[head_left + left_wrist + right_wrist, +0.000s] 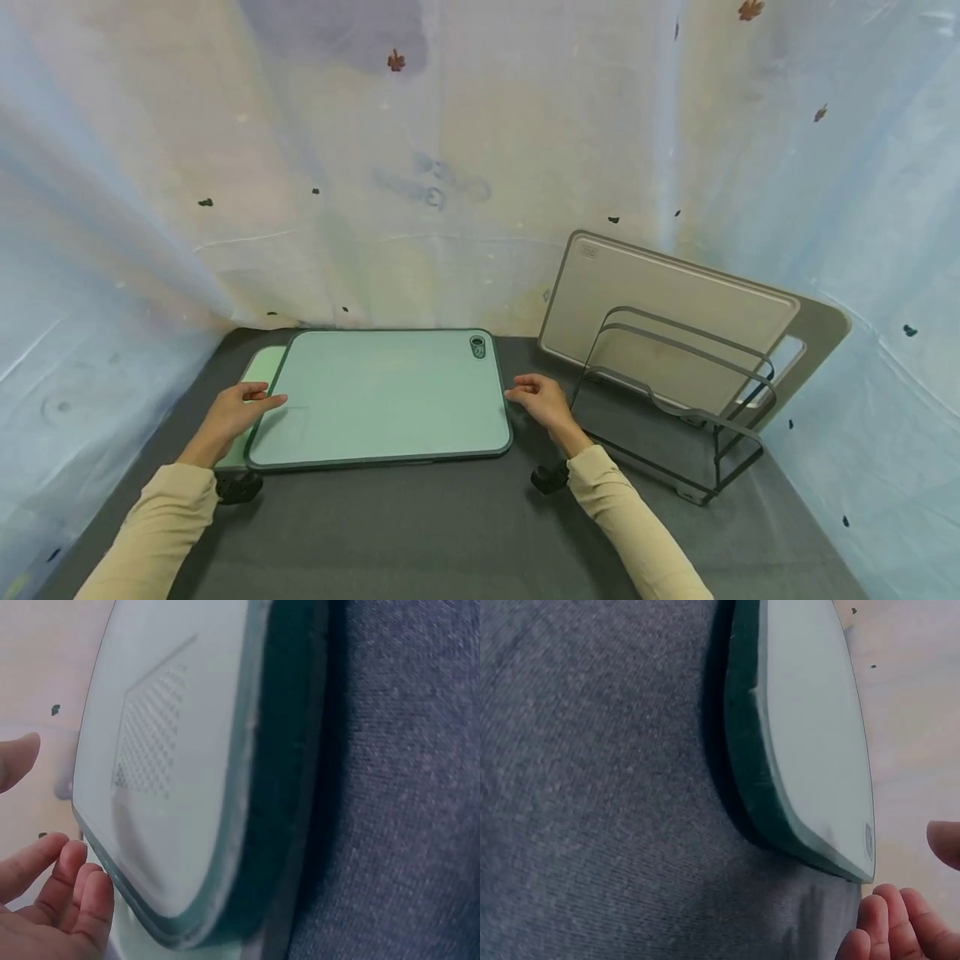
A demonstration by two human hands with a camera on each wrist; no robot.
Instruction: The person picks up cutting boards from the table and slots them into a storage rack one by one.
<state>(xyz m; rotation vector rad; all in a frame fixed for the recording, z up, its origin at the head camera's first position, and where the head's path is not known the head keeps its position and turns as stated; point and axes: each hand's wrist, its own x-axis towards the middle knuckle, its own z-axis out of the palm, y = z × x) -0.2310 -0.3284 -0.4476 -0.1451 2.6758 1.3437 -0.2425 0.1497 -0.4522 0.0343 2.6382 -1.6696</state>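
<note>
Pale teal board (397, 400) with a dark green rim, flat in the middle left of the frame, above the grey table (420, 533). Bears a small ringed inset at the upper right corner and, toward the left end, a textured patch (146, 742). Covers most of a lighter green board (264, 364), visible along the left side. Left hand (231, 412) at the left edge of the teal board, thumb spread well away from loosely bent fingers, holding nothing; cannot tell touching from nearly touching. Right hand (546, 405) just beside the right edge, fingers gently curved and close together, thumb apart, likewise holding nothing. Cream sleeves (153, 529) in the lower left and lower right, with black wrist devices (240, 487) under both wrists. Dark wire rack (686, 412) upright at the right of the frame; behind it, a tilted beige board (660, 283) with a handle slot toward the lower right. Across the top and both sides, a pale, dark-flecked curtain (480, 275).
</note>
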